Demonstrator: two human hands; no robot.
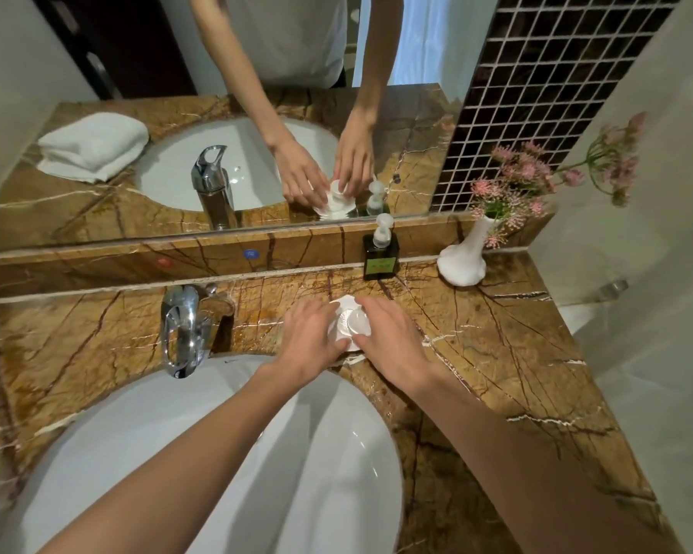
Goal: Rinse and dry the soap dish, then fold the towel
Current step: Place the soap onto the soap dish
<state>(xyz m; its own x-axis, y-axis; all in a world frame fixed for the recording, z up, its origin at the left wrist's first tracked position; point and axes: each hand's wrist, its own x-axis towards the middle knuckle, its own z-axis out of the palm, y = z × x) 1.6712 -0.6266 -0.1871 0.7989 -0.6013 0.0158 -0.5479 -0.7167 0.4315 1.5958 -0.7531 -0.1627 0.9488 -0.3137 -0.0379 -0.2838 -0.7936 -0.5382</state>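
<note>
Both forearms are reaching forward over the white sink (pixel 201 453), which is lying nearest the camera. Beyond its rim, the left hand (pixel 311 337) and right hand (pixel 389 337) are meeting on the white soap dish (pixel 343 319), which is sitting on the marble worktop (pixel 497 353). The left fingers (pixel 317 309) are curling against the dish's left edge; the right fingers (pixel 371 305) are lying over its far and right side. Both sets are closing loosely around the dish, though whether they are lifting it or only touching it cannot be told. A round pale piece, possibly soap, is resting between the fingertips. Just beyond the fingers a dark soap bottle (pixel 381 257) is standing, and a chrome tap (pixel 185 329) is standing well left of them, with no water running. A folded white towel (pixel 93 147) is showing only in the mirror. Judged from this, rinsing is not yet under way; drying and folding are remaining.
</note>
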